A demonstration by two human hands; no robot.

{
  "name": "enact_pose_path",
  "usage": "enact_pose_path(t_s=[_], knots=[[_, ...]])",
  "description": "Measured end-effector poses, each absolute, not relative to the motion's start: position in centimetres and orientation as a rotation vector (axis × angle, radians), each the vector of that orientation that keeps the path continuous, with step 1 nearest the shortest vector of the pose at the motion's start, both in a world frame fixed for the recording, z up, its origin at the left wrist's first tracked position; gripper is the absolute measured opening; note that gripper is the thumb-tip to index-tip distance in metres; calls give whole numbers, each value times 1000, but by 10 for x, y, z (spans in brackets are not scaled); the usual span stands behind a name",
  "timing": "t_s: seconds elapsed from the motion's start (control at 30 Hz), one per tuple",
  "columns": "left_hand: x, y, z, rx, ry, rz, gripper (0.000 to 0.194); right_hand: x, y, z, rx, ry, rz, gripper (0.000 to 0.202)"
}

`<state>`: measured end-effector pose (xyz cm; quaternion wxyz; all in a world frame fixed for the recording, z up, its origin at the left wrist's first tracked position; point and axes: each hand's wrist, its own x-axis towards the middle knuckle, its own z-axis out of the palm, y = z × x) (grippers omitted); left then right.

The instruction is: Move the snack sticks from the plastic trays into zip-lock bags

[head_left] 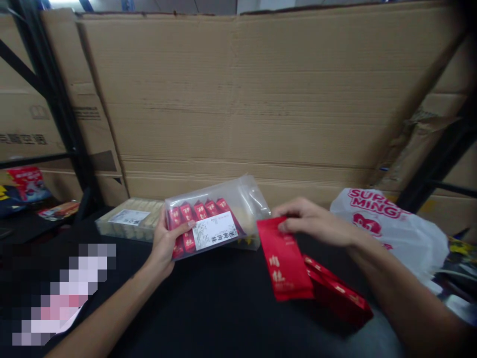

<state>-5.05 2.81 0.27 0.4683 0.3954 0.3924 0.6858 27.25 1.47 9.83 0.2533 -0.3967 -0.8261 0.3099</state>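
My left hand [167, 243] grips the left end of a clear plastic box [238, 199], tilted above the black table. Several red packets stand in a row at its left side, and a white label [214, 230] is on its face. The box's right part shows no red packets. My right hand [309, 219] pinches the top of a flat red packet [285, 263], which hangs just right of the box. Beneath and right of that packet, more red packets [339, 293] lie on the table.
Behind the held box, a clear box of pale items [128, 219] lies on the black table [208, 308]. A white plastic bag [391, 228] sits at the right. Cardboard [231, 99] stands at the back between black metal posts. A blurred-out pale object lies front left.
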Motion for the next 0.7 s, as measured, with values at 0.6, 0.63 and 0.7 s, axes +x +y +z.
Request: enact_pose_path(t_s=[0.6, 0.63, 0.7], knots=[[-46, 21, -2, 998, 872, 1596, 95, 277, 47, 74, -1295, -1420, -30, 18], [-46, 21, -2, 997, 870, 1593, 93, 279, 48, 74, -1285, -1383, 6, 17], [-45, 21, -2, 993, 869, 1585, 92, 282, 51, 73, -1234, -1304, 145, 15]])
